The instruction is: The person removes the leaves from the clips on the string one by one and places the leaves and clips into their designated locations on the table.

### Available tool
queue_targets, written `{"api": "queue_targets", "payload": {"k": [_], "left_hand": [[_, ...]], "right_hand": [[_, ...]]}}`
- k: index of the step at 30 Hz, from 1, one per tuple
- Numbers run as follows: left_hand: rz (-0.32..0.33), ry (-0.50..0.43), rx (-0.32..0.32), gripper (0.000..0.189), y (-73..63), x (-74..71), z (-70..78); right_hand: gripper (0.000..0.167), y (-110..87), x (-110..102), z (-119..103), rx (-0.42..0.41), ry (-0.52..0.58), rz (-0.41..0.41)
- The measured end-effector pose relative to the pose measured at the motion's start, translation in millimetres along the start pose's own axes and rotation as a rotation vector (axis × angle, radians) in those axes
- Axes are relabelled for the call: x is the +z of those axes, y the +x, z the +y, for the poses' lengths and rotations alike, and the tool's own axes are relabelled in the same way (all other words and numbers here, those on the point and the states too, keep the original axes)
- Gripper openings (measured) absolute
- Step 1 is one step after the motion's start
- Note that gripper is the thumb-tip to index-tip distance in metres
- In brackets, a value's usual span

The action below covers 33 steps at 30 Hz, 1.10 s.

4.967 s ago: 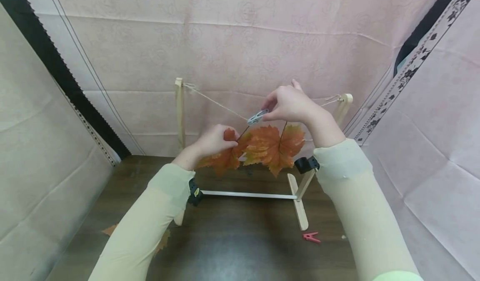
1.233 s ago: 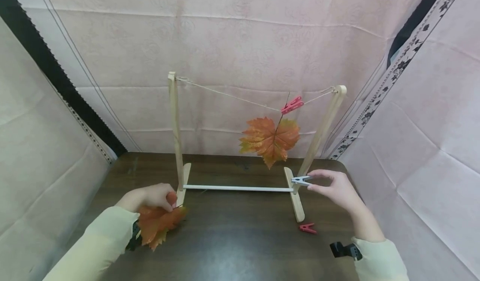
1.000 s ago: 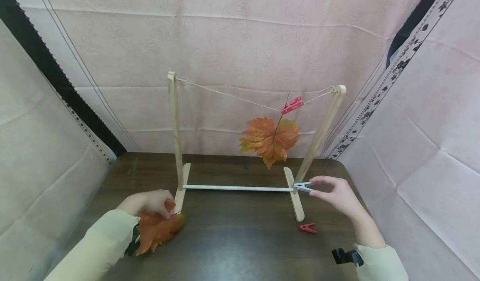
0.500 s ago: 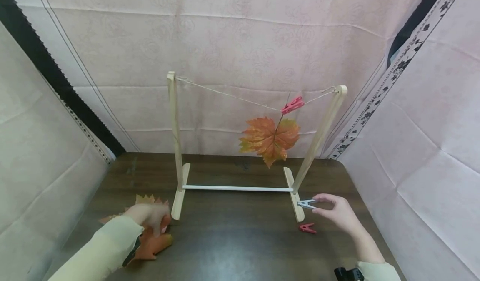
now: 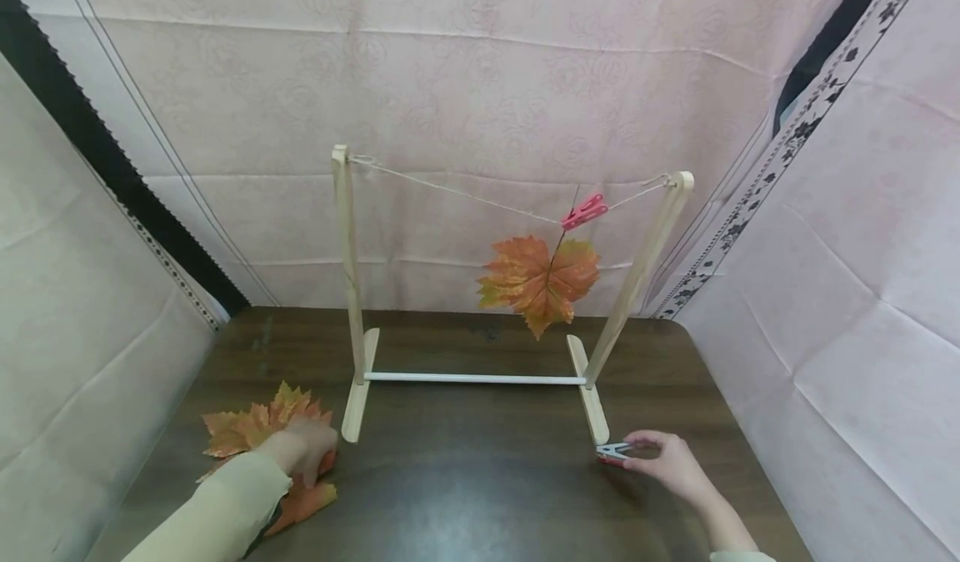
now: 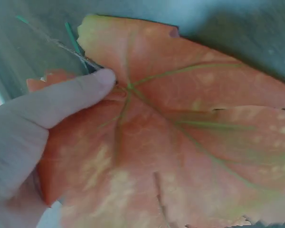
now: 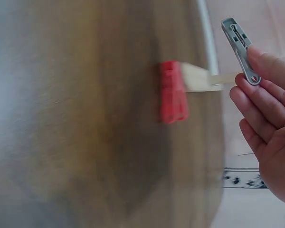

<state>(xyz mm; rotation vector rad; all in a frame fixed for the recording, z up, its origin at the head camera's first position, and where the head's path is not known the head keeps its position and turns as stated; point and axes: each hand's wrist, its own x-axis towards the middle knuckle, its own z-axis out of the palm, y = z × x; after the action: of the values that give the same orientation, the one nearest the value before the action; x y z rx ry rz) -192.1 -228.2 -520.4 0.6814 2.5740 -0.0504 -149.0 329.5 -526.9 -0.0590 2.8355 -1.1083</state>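
Observation:
At the left of the head view, my left hand (image 5: 303, 447) pinches an orange artificial maple leaf (image 5: 303, 505) low over the table. In the left wrist view, the thumb presses the held leaf (image 6: 180, 142) near the base of its stem. More maple leaves (image 5: 251, 429) lie partly behind this hand. My right hand (image 5: 669, 464) pinches a light grey-blue clothespin (image 5: 613, 451) between thumb and fingers, close above the table near the right foot of the stand. Below it, a red clothespin (image 7: 173, 92) lies on the table, mostly covered by the grey one in the head view.
A wooden stand (image 5: 347, 262) with a white crossbar (image 5: 472, 378) rises from the dark table (image 5: 450, 479). From its sagging string (image 5: 457, 190), a pink clothespin (image 5: 585, 211) holds one orange maple leaf (image 5: 540, 283). Pale cloth (image 5: 480, 87) walls in the back and sides.
Both hands have come down from the string, bringing one leaf and the grey-blue clothespin. The left lowers its leaf beside the others; the right moves toward me, over the red clothespin.

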Motion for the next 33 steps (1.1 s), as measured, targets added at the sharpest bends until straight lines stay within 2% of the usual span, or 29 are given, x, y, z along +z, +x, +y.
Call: {"api": "queue_targets", "payload": {"k": [3,6,13,16,20,24,28,30,33], "left_hand": [[0.034,0.034,0.015,0.030,0.9,4.5,0.1],[0.045,-0.006,0.017,0.029,-0.5,6.4,0.8],[0.045,-0.193,-0.002,0.026,-6.3,8.4,3.3],[0.076,-0.235,0.013,0.026,-5.5,13.2,0.1],[0.121,-0.295,0.092,0.024,-1.6,18.7,-6.6],[0.194,-0.301,0.174,0.020,4.9,21.6,-9.7],[0.256,-0.277,0.183,0.017,8.7,18.7,-7.3],[0.269,-0.277,0.173,0.015,8.9,14.4,-3.8],[0.269,-0.325,0.159,0.012,9.7,5.1,3.3]], "right_hand": [[0.035,-1.8,6.9,9.0,0.017,-0.009,-0.016],[0.034,-3.7,10.8,15.0,0.008,-0.028,-0.035],[0.031,-2.9,19.5,27.9,-0.023,-0.060,-0.071],[0.031,-3.0,23.3,33.8,-0.029,-0.077,-0.078],[0.032,-3.2,25.6,37.5,-0.043,-0.122,-0.074],[0.033,-4.2,26.0,39.3,-0.053,-0.156,-0.066],[0.034,-4.5,24.2,40.3,-0.078,-0.160,-0.070],[0.035,-4.2,22.1,39.8,-0.091,-0.156,-0.078],[0.035,-3.7,18.8,38.2,-0.082,-0.154,-0.075]]}}
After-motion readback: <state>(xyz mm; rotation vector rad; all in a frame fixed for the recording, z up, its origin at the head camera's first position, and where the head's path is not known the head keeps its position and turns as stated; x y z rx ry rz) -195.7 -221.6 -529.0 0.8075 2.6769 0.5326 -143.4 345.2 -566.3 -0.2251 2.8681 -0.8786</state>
